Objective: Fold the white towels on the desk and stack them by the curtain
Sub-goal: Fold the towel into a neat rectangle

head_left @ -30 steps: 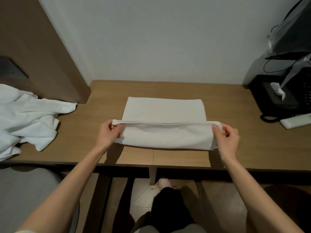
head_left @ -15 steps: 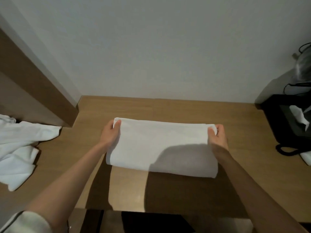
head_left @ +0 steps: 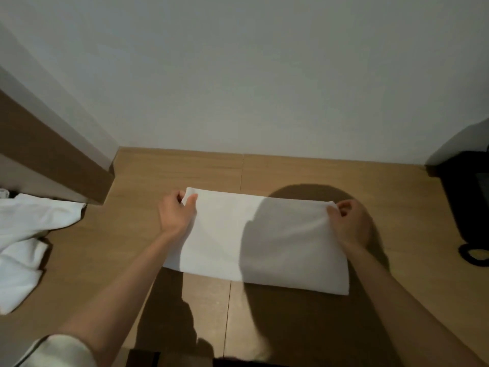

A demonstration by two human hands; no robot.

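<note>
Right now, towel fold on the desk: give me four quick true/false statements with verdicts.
1. Both hands pinch the far corners of the white towel. True: left hand, right hand.
2. The towel hangs clear of the desk. False: it lies on the desk.
3. A heap of unfolded white cloth lies at the left. True.
4. The towel touches the back wall. False: bare desk lies between them.
</note>
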